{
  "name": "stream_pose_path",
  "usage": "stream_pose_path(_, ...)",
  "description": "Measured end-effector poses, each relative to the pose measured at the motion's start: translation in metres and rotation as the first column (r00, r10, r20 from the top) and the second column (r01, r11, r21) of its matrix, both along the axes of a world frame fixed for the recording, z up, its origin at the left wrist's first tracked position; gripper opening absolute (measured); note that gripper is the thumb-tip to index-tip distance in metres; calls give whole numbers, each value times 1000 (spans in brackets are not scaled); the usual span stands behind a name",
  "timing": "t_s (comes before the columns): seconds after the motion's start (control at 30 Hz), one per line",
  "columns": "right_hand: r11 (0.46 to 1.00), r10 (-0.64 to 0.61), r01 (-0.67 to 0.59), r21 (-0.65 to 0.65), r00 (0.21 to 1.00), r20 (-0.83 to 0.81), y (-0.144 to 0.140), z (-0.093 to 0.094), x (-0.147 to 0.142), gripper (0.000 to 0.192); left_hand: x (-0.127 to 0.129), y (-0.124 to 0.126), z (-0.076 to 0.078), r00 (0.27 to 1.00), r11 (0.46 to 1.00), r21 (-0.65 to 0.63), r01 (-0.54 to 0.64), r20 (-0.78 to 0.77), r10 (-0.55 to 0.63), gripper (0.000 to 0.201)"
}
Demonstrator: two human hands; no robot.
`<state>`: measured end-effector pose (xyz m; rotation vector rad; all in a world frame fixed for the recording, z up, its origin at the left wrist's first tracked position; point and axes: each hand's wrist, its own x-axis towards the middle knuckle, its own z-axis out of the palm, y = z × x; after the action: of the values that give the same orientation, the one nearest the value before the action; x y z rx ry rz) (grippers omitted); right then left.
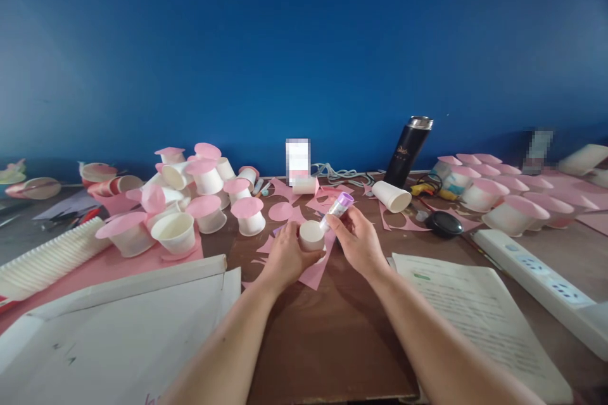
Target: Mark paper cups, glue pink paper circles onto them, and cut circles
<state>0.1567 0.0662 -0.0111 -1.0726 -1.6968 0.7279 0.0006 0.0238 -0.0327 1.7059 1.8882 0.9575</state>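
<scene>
My left hand [286, 254] is wrapped round a small white paper cup [312, 237], its wider rim low and its narrow end facing up. A glue stick [339, 207] with a purple end pointing up and away is gripped in my right hand [360, 242]. The stick leans so that its lower end is at the cup's upper right edge; whether they touch I cannot tell. Beneath and around the cup lie pink paper scraps [313, 275]. Just beyond my left hand a pink paper circle [280, 211] lies flat.
Several white cups topped with pink circles [247, 215] crowd the left; more stand in rows [517, 212] at right. A nested cup stack [57, 256], white board [128, 342], written sheets [470, 310], power strip [546, 285], black flask [407, 150] and lying cup [390, 197] surround my hands.
</scene>
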Motion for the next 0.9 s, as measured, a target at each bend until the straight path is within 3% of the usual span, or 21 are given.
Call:
stream_pose_path(0.17,998,-63,63,-10,997,48,4,0,4,29,-13,-2,13,994,993,-40,110,26,-109,47)
stream_pose_path(0.27,990,-132,130,-49,991,-38,10,-4,6,34,-15,-4,16,984,983,-57,172,45,-170,53)
stream_pose_path(0.37,997,-69,61,-54,986,-149,9,-6,6,35,-12,-4,11,979,978,-68,197,65,-193,66)
stream_pose_path(0.5,999,0,2,37,998,-67,2,-4,1,29,-2,-3,1,992,992,-29,121,52,-119,79)
stream_pose_path(0.6,996,21,-23,85,999,24,1,-4,-1,26,4,0,-4,1000,1000,-7,27,-8,-28,62)
stream_pose_path(0.73,994,-71,63,94,994,82,6,-6,0,26,3,4,-6,997,998,18,65,-37,-64,45)
stream_pose_path(0.9,994,-105,103,42,994,29,8,-9,3,30,0,2,-5,999,999,-26,47,-17,-47,56)
